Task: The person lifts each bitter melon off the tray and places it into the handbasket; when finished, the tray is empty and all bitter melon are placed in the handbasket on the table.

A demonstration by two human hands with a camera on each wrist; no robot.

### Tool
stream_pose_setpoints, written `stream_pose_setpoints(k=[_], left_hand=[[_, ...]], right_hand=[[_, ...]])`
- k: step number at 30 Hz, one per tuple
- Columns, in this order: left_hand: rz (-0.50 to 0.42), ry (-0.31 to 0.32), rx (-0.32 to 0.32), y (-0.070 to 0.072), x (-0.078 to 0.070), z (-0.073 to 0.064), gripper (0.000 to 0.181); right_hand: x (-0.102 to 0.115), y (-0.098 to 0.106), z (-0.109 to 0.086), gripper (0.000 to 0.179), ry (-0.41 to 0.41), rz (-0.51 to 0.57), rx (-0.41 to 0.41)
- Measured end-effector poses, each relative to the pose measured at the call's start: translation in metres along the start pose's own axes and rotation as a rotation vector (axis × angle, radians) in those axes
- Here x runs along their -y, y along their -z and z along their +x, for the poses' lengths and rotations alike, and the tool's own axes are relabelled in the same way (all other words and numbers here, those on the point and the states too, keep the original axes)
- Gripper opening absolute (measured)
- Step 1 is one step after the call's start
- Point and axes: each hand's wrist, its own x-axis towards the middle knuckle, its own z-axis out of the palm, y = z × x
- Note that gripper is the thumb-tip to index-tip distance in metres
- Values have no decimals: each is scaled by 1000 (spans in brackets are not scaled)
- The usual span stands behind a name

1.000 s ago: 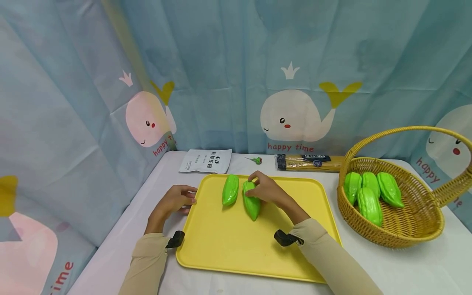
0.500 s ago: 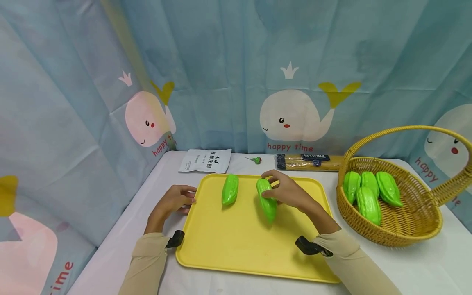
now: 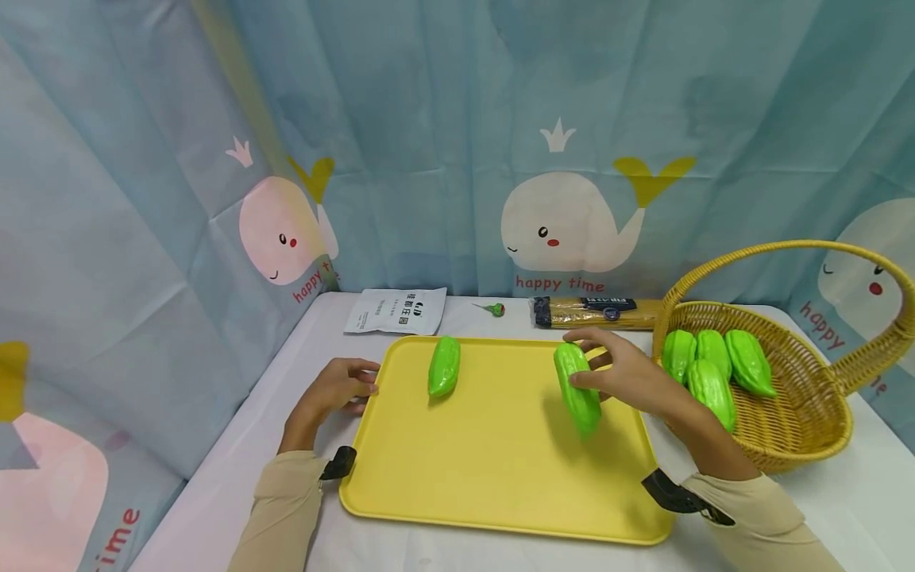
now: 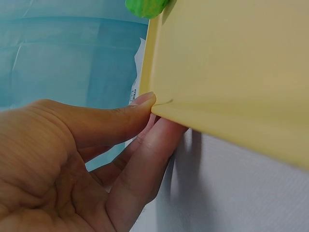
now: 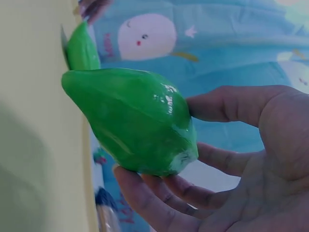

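Observation:
In the right hand is a glossy green bitter melon, held between thumb and fingers above the right part of the yellow tray. The right wrist view shows the thumb on one side of this bitter melon and the fingertips on the other. A second bitter melon lies on the tray at the back left. At the tray's left edge the left hand pinches the rim; in the left wrist view the thumb is on top and a finger beneath the tray edge.
A wicker basket with a tall handle stands right of the tray, holding several green bitter melons. Behind the tray lie a white pouch, a small green-and-red item and a pack of spaghetti. A whale-print curtain hangs behind.
The right hand has lifted the bitter melon from the middle of the tray and carried it right, towards the basket. The left hand stays at the tray's edge.

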Motion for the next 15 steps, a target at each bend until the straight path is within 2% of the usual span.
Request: stream_pose_setpoints(k=[7,15], left_hand=[[-10,-1,4,0,0,-1,46],[-17,12,13,-1,0,1,45]], right_hand=[[-3,31,-22,72,-55,-32,-37],[-15,67,-45,69,-36,-131,-98]])
